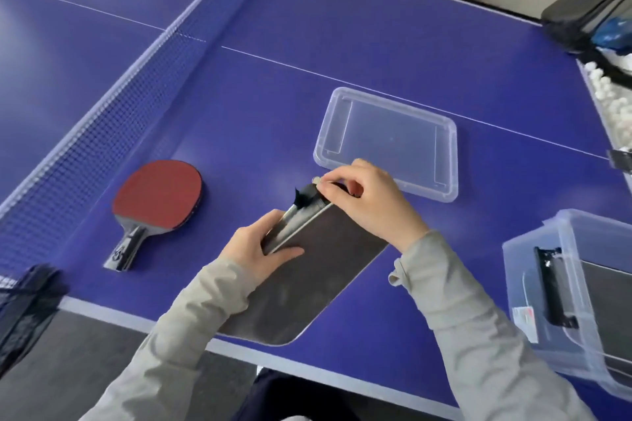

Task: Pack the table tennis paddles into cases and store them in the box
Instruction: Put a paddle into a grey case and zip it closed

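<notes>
Left hand (260, 249): grips the long edge of the paddle case (307, 284), thumb flat on top, fingers curled under.
Right hand (367, 202): fingertips pinch a small zip pull (316, 179) at the case's far end, other fingers curled.
Paddle case: dark grey, flat on the bench (376, 44), centre of view, its rounded end hanging over the near edge at 6 o'clock.
Case opening: something black and silver shows at the far end; cannot tell what it is.
Red paddle (157, 198): loose on the bench, 9 o'clock of the case, red face up, handle toward the near edge.
Storage box (519, 277): clear plastic, 3 o'clock of the case, open; second case (602, 284) inside.
Lid (390, 137): clear, flat on the bench, 1 o'clock of the case, just past the right hand.
Net (113, 120): runs past the paddle, 10 o'clock.
White balls (605, 89): heaped off the bench edge, 2 o'clock.
</notes>
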`<state>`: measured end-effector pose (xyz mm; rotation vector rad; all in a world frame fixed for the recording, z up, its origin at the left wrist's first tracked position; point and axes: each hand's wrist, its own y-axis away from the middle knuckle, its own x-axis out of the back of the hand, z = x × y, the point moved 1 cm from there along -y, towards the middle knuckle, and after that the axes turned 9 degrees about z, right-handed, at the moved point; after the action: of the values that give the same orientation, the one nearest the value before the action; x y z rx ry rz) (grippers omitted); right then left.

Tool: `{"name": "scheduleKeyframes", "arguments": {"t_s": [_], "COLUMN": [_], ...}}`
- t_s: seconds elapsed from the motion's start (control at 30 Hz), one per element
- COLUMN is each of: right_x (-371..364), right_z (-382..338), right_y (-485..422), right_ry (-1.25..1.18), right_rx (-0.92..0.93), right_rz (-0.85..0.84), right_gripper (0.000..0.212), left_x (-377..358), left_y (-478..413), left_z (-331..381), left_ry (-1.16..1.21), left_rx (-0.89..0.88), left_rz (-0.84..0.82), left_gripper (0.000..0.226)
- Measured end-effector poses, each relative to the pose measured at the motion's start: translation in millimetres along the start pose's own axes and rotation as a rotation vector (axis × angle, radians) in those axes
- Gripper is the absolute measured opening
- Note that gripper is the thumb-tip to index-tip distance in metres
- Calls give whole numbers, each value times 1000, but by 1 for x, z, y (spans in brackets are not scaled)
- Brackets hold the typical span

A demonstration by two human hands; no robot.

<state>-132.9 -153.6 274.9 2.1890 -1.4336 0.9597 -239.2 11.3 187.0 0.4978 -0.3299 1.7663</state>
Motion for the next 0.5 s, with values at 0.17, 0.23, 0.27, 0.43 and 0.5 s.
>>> {"name": "scheduleKeyframes", "arguments": {"t_s": [0.17,0.23,0.27,0.43,0.5], "right_x": [5,2,0,3,5], "right_z": [3,6,8,30,44], "right_y": [10,16,18,26,33], "right_ry": [-59,-65,-68,-58,-65], "right_rx": [-18,-42,-64,-201,-280], "right_rz": [-162,-72,-6,250,298], "right_gripper": [7,10,11,21,18], "left_x": [6,5,5,4,6], "left_y": [7,9,9,12,15], "left_z": [3,3,3,5,6], "left_ry": [-168,-157,-148,-135,-97], "left_rx": [-33,-32,-28,-36,-20], "left_rz": [-128,-149,-150,-119,-84], "left_gripper": [42,43,45,43,38]}}
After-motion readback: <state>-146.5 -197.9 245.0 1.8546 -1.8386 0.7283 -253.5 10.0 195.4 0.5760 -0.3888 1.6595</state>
